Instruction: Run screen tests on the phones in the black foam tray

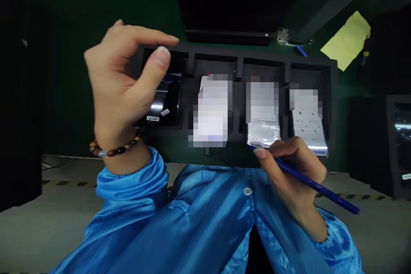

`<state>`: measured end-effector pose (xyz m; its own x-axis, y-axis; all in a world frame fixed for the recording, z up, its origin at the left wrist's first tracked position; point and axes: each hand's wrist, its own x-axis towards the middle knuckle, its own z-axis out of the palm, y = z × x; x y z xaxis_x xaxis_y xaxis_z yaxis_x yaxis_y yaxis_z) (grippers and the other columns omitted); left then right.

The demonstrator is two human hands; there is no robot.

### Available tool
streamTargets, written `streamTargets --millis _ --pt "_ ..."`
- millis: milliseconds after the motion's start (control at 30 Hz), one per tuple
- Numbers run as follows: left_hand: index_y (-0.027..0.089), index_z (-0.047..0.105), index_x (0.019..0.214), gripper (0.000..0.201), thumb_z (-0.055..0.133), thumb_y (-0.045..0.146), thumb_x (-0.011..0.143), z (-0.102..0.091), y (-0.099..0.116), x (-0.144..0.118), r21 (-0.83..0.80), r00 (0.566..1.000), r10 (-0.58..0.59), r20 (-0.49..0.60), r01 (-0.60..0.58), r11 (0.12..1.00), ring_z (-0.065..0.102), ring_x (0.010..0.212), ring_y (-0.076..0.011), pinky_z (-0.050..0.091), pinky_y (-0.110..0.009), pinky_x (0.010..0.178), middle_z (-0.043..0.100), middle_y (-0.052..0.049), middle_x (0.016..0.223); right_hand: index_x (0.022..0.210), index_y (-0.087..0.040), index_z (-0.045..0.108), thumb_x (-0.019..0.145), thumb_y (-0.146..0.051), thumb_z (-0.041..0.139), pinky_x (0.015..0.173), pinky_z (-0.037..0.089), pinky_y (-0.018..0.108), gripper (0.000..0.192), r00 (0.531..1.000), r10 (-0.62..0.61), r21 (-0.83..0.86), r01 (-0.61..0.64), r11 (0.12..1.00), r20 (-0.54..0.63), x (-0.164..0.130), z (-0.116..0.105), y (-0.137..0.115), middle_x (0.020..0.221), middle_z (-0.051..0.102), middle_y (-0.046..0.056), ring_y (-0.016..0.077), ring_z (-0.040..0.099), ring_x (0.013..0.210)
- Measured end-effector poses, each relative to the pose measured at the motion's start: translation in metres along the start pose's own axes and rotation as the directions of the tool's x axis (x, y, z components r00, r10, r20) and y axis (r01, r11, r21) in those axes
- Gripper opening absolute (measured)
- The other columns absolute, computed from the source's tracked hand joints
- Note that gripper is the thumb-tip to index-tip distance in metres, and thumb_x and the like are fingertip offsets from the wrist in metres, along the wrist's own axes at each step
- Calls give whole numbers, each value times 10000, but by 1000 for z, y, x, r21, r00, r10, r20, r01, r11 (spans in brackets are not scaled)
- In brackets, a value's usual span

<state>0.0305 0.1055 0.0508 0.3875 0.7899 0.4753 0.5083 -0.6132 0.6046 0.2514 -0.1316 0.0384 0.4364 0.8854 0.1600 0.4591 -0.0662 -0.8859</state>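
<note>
My left hand [122,77] is raised over the left end of a black compartment tray [263,66]. Its thumb and forefinger are apart, with nothing between them. Beneath those fingers a dark, glossy device [170,96] with small white labels lies in the tray. A slim blue pen [317,186] is held in my right hand [295,175], its tip end by the near edge of a phone-like device [263,130] with a lit screen. Two more lit devices, one at centre left [212,111] and one at right [308,130], rest in the tray; their screens are partly blurred out.
The tray lies on a dark green table [180,152]. Yellow paper [348,40] and a small blue object [301,50] are behind it to the right. A thin black cable [221,158] runs along the front edge. Another dark tray [398,145] stands far right.
</note>
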Motion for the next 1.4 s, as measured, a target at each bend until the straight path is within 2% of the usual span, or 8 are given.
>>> streamTargets --millis 67,133,233,433,767,1233,1333,1400 --pt "176 811 1186 253 715 376 1065 -3 -5 1 -68 995 99 29 -97 993 772 1189 -206 399 -521 1346 826 29 1213 832 -223 623 918 -216 871 518 469 230 263 993 -22 39 18 999 114 4 16 -9 722 677 -47 86 619 575" --pt "201 796 1204 193 677 306 1094 -5 -8 1 -61 993 103 60 -100 993 760 1213 -180 393 -508 1344 817 43 1241 836 -224 591 950 -247 843 485 436 228 278 986 19 55 -29 998 166 8 31 -15 680 636 -58 78 577 532" --pt "229 781 1231 208 634 334 1128 -9 -5 1 -39 990 93 109 -89 995 738 1241 -140 373 -447 1353 807 58 1244 794 -223 511 974 -287 818 480 399 226 362 990 63 21 -66 998 125 12 46 -18 646 566 -66 70 515 519" --pt "238 772 1212 168 664 320 1112 -14 2 -1 -49 989 105 104 -100 994 724 1252 -137 353 -429 1359 810 67 1215 759 -211 450 1008 -230 748 516 377 207 389 992 -43 4 43 999 122 16 59 -19 651 500 -69 53 465 538" --pt "257 765 1203 183 629 354 1128 -18 5 -3 -52 988 115 108 -110 993 723 1248 -138 348 -441 1363 797 99 1224 749 -213 429 995 -224 750 523 378 205 404 987 -55 -54 64 996 153 13 61 -16 650 478 -66 62 458 548" --pt "222 774 1227 212 641 348 1120 -18 4 -2 -32 989 89 118 -85 996 719 1252 -157 347 -436 1366 808 33 1239 725 -215 421 1002 -257 725 504 343 220 414 992 -5 -62 13 998 128 13 62 -14 627 437 -65 66 397 538" --pt "237 767 1233 232 605 370 1134 -17 3 -1 -12 987 81 139 -80 997 717 1265 -166 351 -448 1371 802 38 1262 713 -214 410 1005 -248 730 498 365 216 435 989 -22 -2 23 1000 144 10 59 -18 615 447 -73 56 391 510" --pt "251 773 1225 207 631 359 1120 -14 2 -1 -14 988 87 127 -85 996 725 1251 -171 360 -461 1369 804 43 1252 753 -215 509 1022 -298 746 495 422 220 368 991 -36 86 25 996 131 10 46 -15 612 539 -67 66 485 486"
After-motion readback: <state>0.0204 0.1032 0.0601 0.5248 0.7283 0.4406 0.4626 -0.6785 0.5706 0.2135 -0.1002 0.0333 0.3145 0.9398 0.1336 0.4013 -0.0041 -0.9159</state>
